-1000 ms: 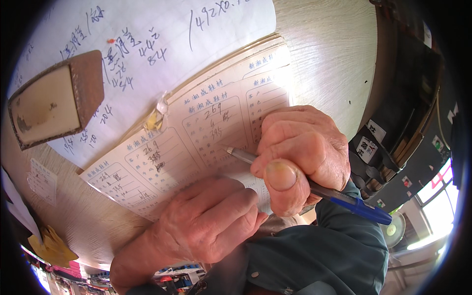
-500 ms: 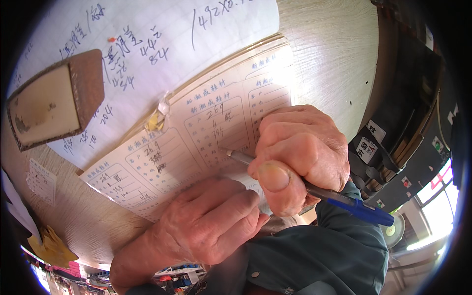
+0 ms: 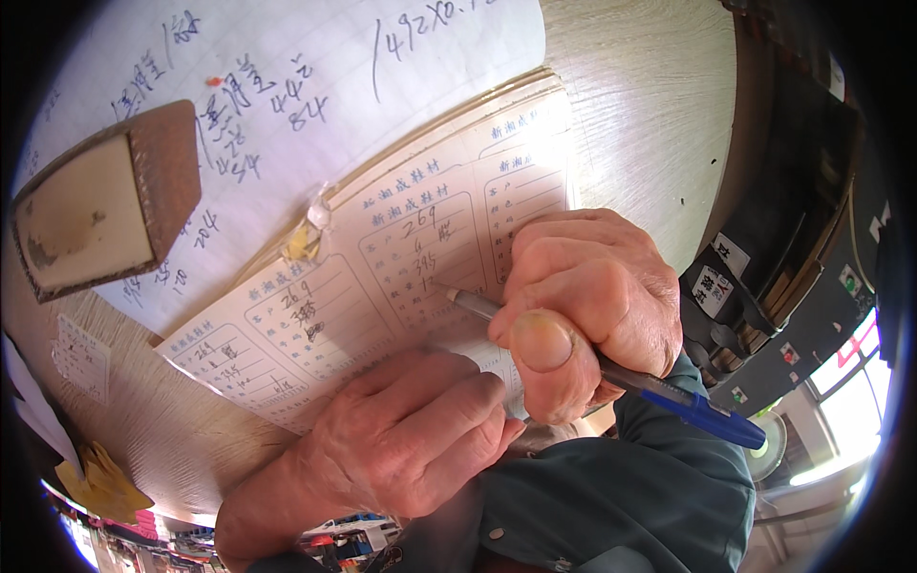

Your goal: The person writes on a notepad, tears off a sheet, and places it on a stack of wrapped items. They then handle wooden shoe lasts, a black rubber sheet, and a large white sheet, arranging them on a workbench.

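A blue-capped ballpoint pen [image 3: 702, 415] lies in my right hand [image 3: 597, 296], pinched between thumb and curled fingers. Its tip is at the middle form of a pad of printed label slips [image 3: 349, 301], just beside a fresh handwritten stroke. Several slips on the pad carry handwriting. My left hand [image 3: 411, 430] rests with bent fingers on the near edge of the pad, close to the right thumb. What its fingers hold, if anything, is hidden under the hand.
Beneath the pad's far side spreads a large white sheet [image 3: 334, 48] with handwriting. A brown-edged block [image 3: 105, 205] sits on it at left. A small loose slip [image 3: 81, 358] lies on the wooden table [image 3: 650, 86]. Dark shelving [image 3: 802, 210] stands at right.
The pen tip has shifted slightly to the right along the middle form, and a little more ink shows there. My left hand stays in place on the pad.
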Demonstrator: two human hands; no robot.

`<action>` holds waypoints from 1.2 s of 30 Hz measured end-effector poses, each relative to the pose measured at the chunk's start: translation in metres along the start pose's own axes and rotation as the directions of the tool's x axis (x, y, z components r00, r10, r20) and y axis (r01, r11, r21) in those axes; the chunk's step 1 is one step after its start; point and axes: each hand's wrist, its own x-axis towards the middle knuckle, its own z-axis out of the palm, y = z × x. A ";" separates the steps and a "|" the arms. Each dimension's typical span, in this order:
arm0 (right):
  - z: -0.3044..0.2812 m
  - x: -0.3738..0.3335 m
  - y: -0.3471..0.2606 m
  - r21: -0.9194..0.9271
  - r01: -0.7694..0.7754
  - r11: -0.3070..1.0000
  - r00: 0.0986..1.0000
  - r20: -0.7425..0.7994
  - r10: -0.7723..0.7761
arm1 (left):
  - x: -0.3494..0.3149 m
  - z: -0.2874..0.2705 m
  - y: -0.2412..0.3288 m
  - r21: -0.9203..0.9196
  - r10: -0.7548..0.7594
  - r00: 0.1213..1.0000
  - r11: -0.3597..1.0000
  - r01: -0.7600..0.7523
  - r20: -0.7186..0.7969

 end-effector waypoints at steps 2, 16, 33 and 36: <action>-0.001 0.000 0.001 0.003 0.008 1.000 1.000 -0.006 -0.008 | 0.001 0.001 0.001 -0.001 -0.005 1.000 1.000 0.005 0.013; 0.005 -0.002 -0.001 -0.052 -0.031 0.998 0.998 -0.052 0.028 | -0.004 -0.003 -0.002 -0.012 -0.008 1.000 1.000 0.008 0.030; -0.005 0.012 -0.022 0.220 -0.462 0.859 0.870 -0.077 0.487 | -0.009 0.001 -0.008 -0.032 0.000 1.000 1.000 -0.001 -0.001; -0.027 0.014 -0.030 0.228 -0.618 0.753 0.770 -0.019 0.638 | -0.012 0.005 -0.011 -0.025 -0.002 1.000 1.000 0.001 -0.026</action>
